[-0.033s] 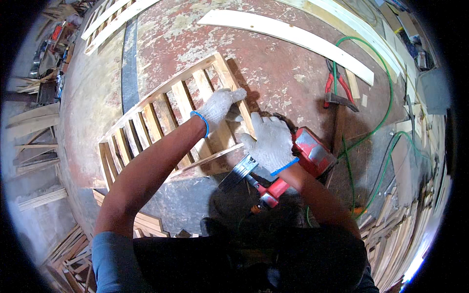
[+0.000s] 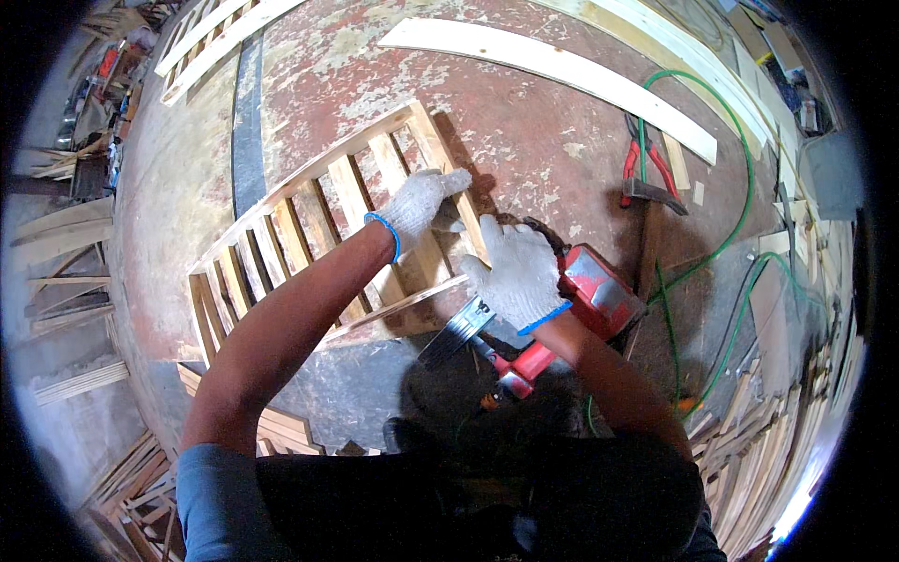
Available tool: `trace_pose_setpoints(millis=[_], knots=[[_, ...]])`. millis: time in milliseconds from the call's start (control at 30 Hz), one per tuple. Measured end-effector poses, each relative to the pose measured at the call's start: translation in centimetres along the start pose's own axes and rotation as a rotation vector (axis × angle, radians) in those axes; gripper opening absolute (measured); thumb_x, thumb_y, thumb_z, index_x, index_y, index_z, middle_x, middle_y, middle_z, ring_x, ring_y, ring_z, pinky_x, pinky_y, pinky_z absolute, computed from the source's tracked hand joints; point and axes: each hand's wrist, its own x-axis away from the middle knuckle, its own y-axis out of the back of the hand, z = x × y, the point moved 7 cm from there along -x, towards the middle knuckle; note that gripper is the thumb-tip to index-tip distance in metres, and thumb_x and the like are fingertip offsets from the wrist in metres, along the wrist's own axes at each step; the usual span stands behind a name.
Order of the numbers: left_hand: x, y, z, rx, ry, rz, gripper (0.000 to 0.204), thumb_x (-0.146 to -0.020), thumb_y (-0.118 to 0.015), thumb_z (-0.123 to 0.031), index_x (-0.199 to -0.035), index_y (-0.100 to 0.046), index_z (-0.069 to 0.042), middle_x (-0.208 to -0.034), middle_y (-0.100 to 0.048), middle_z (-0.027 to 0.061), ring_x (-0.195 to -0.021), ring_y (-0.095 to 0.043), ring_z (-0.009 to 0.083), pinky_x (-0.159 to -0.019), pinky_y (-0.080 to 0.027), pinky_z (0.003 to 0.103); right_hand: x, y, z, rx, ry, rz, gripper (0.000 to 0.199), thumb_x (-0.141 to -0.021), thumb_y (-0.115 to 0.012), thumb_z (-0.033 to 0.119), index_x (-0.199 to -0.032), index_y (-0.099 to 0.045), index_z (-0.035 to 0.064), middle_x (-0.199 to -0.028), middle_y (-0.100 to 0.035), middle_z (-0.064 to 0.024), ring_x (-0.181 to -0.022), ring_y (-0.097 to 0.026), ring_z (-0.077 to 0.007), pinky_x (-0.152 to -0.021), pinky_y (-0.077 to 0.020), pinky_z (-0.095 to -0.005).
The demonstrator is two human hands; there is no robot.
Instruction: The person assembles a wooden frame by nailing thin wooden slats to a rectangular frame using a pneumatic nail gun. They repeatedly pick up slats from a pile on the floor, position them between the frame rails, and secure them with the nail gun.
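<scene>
A slatted wooden frame [image 2: 352, 195] lies at a slant on the floor. My left hand [image 2: 419, 204], in a white knitted glove with a blue cuff, reaches across the slats and closes over the end rail. At the near corner of that rail, my gloved right hand [image 2: 521, 273] has its thumb and forefinger on either side of the wood. Partly under the right hand and wrist is a red nail gun [image 2: 599, 292], its silvery magazine [image 2: 457, 332] pointing toward the frame. The right hand hides the middle of the tool.
Beyond my right hand lie red-handled pincers [image 2: 646, 173] and a hammer [image 2: 653, 194]. A green air hose [image 2: 745, 201] loops on the right. Long pale boards [image 2: 552, 66] lie at the far side. Wood strips [image 2: 749, 450] are piled at lower right; another slatted piece [image 2: 220, 42] is far left.
</scene>
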Motion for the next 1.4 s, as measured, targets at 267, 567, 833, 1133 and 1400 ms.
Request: trace_pose_setpoints(millis=[267, 567, 833, 1133, 1400], knots=[[-0.3, 0.2, -0.4, -0.019, 0.026, -0.016, 0.041, -0.1, -0.064, -0.04, -0.106, -0.067, 0.0, -0.093, -0.069, 0.0079, -0.082, -0.067, 0.0202, -0.074, -0.059, 0.038, -0.9, -2.2, -1.4, -0.244, -0.193, 0.212, 0.042, -0.092, -0.063, 0.044, -0.106, -0.053, 0.0059, -0.085, -0.068, -0.0239, -0.083, -0.068, -0.0453, -0.073, -0.0511, -0.0596], [-1.4, 0.6, 0.1, -0.005, 0.047, 0.025, 0.034, -0.103, -0.059, -0.038, -0.107, -0.067, -0.006, -0.095, -0.068, 0.0057, -0.084, -0.067, 0.0219, -0.075, -0.057, 0.04, -1.7, -2.8, -3.2, -0.752, -0.15, 0.263, 0.048, -0.092, -0.063, 0.048, -0.114, -0.065, 0.0045, -0.095, -0.07, -0.0241, -0.092, -0.067, -0.0457, -0.081, -0.0514, -0.0547], [-1.5, 0.7, 0.2, 0.026, 0.035, 0.009, 0.034, -0.101, -0.064, -0.039, -0.106, -0.066, -0.006, -0.095, -0.062, 0.0047, -0.083, -0.062, 0.0203, -0.077, -0.056, 0.04, -2.7, -4.4, -5.2, -0.634, -0.195, 0.436, 0.059, -0.094, -0.059, 0.056, -0.089, -0.064, -0.0034, -0.086, -0.065, -0.0291, -0.085, -0.064, -0.0463, -0.078, -0.0476, -0.0521], [-0.2, 0.2, -0.7, 0.025, 0.001, -0.031, 0.042, -0.099, -0.065, -0.049, -0.091, -0.065, -0.007, -0.086, -0.059, 0.0031, -0.076, -0.059, 0.0178, -0.077, -0.056, 0.04, -3.4, -5.2, -5.5, -0.566, -0.173, 0.372, 0.07, -0.09, -0.059, 0.065, -0.085, -0.068, -0.0038, -0.086, -0.066, -0.0309, -0.086, -0.065, -0.0473, -0.078, -0.0488, -0.0536], [8.1, -2.7, 2.7, -0.619, -0.251, -0.047, 0.056, -0.102, -0.054, -0.052, -0.111, -0.066, 0.002, -0.1, -0.071, 0.0173, -0.095, -0.07, 0.0318, -0.087, -0.053, 0.045, -3.6, -5.1, -6.0, -0.465, -0.094, 0.306, 0.072, -0.091, -0.056, 0.066, -0.082, -0.067, -0.0039, -0.087, -0.065, -0.0323, -0.088, -0.064, -0.0489, -0.08, -0.0483, -0.0543]])
